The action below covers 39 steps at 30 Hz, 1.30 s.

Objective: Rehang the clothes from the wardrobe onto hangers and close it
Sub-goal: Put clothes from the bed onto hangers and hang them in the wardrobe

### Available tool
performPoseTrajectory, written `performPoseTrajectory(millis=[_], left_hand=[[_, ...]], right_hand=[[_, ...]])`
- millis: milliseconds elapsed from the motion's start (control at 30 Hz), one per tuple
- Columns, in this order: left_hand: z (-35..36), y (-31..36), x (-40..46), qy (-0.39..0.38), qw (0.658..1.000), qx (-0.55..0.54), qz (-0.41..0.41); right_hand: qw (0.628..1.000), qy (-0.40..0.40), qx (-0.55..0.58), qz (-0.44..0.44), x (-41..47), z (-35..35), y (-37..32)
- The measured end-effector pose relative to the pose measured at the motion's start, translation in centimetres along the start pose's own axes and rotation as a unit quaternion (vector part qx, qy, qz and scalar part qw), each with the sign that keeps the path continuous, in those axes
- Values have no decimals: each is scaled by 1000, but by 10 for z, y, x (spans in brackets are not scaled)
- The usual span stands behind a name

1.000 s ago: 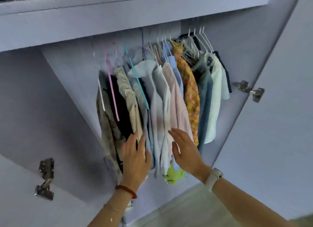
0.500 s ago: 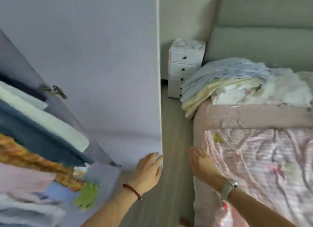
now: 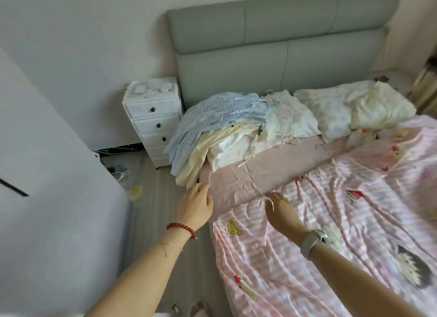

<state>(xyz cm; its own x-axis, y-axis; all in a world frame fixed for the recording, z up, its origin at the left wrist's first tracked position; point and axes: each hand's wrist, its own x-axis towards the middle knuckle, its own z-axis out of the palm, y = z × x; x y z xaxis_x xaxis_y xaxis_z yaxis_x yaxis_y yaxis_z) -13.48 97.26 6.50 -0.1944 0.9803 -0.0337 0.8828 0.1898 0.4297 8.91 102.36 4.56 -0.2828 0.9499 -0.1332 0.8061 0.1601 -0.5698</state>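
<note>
View has swung away from the open wardrobe, where both hands were among the hanging shirts, past the door, and now faces the bed. Means: hung batch is done w/ for now, person is going for the next garments.

Bed fills the right side, grey-green headboard behind, pink striped cartoon-print duvet over most of it. Wardrobe door is a pale panel at left edge, not closed; rail & hung clothes out of view. White drawer unit sits between door and bed.

Clothes pile lies at the head end, left corner: blue checked piece on top, pale yellow & white ones under, partly hanging over the edge. Thin white wire hangers seem mixed in just right of it, one more hanger lying alone on the pink sheet.

Left hand – fingers loosely curled, holding nothing, at the bed's edge below the pile. Right hand – fingers relaxed, empty, over the duvet; whether it touches the fabric, can't tell.

Judgement: still mid-task, pile unhung, door closes last.
</note>
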Motion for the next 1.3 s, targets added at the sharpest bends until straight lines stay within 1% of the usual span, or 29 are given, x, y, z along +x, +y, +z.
performPoseTrajectory(millis=[67, 200, 300, 367, 500, 600, 667, 767, 900, 967, 1067, 1133, 1233, 1300], left_hand=[[-7, -2, 44, 18, 1000, -10, 8], [-22, -11, 126, 35, 999, 19, 25], [-29, -21, 185, 36, 998, 38, 35], [-29, -26, 222, 27, 999, 41, 21], [-2, -41, 299, 2, 999, 41, 5], [32, -52, 351, -11, 1000, 16, 3], [54, -56, 375, -28, 1000, 9, -2], [83, -59, 397, -41, 999, -10, -17], [102, -65, 408, -60, 997, -34, -38], [107, -71, 412, -62, 996, -34, -53], [109, -77, 415, -59, 995, -54, -65], [108, -79, 414, -56, 994, -71, -66], [103, -81, 412, -44, 993, -87, -66], [96, -79, 410, -25, 993, -96, -60]], right_hand=[[1000, 16, 15, 10, 40, -8, -5], [999, 30, 29, 33, 123, -22, -19], [998, 33, 40, 38, 185, -28, -22], [997, 39, 52, 47, 226, -30, -19], [993, 61, 80, 66, 316, -22, 3], [986, 56, 111, 113, 386, -10, 31], [977, 41, 136, 156, 423, -3, 49], [961, 53, 178, 206, 473, 3, 66], [929, 49, 263, 256, 526, 1, 76], [915, 43, 275, 293, 545, 0, 77], [920, 42, 246, 302, 561, 2, 74], [936, 70, 193, 286, 560, 5, 68], [965, 137, 56, 215, 543, 5, 55], [970, 182, -26, 158, 530, 0, 46]])
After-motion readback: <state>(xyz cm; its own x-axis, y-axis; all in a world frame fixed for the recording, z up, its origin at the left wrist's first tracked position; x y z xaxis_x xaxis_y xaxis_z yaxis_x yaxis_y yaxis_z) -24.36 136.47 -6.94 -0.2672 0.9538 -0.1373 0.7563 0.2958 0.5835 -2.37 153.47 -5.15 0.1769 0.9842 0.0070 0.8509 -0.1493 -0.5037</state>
